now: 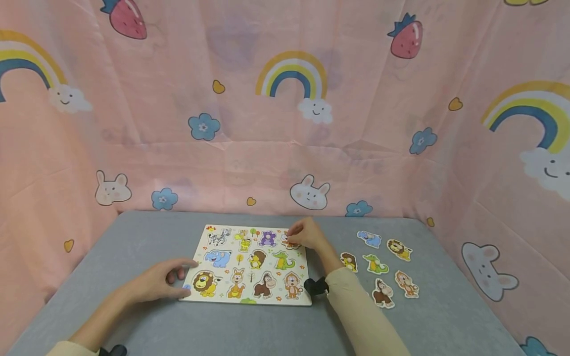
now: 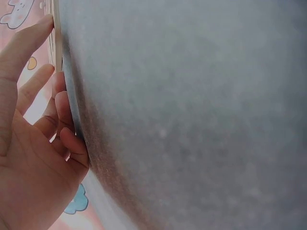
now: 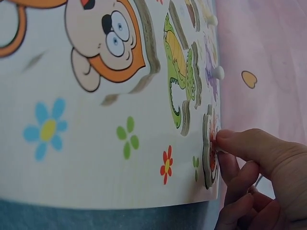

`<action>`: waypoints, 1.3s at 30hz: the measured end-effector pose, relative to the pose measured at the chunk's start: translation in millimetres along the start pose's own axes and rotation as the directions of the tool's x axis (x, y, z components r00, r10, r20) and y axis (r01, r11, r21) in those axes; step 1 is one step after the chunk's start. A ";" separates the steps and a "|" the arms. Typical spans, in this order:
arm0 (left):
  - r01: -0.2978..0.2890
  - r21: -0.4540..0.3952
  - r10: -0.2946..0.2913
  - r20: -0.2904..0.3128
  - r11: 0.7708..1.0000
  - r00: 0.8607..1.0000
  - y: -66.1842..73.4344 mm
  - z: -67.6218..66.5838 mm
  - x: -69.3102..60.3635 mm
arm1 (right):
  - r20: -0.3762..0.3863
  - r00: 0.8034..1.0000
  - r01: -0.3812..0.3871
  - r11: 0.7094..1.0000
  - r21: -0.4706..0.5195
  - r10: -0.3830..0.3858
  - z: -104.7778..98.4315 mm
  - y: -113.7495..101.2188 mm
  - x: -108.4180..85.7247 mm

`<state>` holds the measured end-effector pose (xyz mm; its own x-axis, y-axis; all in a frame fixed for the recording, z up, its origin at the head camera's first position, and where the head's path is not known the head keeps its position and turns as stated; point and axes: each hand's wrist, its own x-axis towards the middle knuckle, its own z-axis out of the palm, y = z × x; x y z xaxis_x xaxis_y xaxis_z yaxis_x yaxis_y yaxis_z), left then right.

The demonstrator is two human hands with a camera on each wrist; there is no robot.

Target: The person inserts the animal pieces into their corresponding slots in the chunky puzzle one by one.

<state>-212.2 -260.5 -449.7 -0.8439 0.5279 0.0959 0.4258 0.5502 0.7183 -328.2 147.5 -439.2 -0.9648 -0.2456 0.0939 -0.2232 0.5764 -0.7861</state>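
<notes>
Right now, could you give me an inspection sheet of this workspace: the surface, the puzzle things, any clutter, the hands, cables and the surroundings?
Surface: grey tabletop, bearing the board and pieces.
Job's things: animal puzzle board; monkey recess and crocodile recess empty; at least six loose animal pieces to its right.
Clutter: nothing seen.
Hands: left hand rests at the board's left edge; right hand pinches a puzzle piece at the board's far right corner; whether it is seated, I cannot tell.
Cables: nothing seen.
Surroundings: pink curtain with rainbows, strawberries and rabbits.
</notes>
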 end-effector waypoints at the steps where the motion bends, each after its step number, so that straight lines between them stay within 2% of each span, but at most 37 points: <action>1: 0.003 -0.001 -0.003 0.001 1.000 1.000 0.3 0.0 -0.1 | 0.000 1.000 -0.002 1.000 -0.008 0.002 -0.2 -0.7 0.0; 6: 0.018 0.008 -0.018 0.000 1.000 1.000 0.8 0.5 -0.6 | 0.000 1.000 -0.012 0.999 -0.040 0.012 -1.0 -2.9 0.0; 15: 0.020 0.013 -0.019 -0.007 1.000 1.000 -1.1 0.8 -0.3 | 0.010 1.000 0.009 1.000 -0.023 -0.009 -2.9 -3.5 -1.4; 25: 0.025 0.003 -0.025 -0.007 1.000 1.000 -1.2 0.1 -1.2 | 0.014 1.000 -0.022 0.998 -0.057 0.023 -1.6 -3.2 1.7; 34: 0.010 0.018 -0.010 -0.009 1.000 1.000 -1.9 -0.2 -1.2 | 0.047 0.999 0.023 0.994 -0.105 -0.018 -3.1 -4.6 4.9; 39: 0.019 0.028 -0.019 -0.006 0.999 1.000 -2.5 -0.4 -1.5 | 0.058 0.998 0.019 0.994 -0.106 -0.013 -3.8 -4.2 5.9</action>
<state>-212.2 -263.0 -451.5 -0.8537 0.5135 0.0869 0.4188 0.5778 0.7005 -333.5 146.7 -433.0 -0.9522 -0.2979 0.0683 -0.2550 0.6511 -0.7149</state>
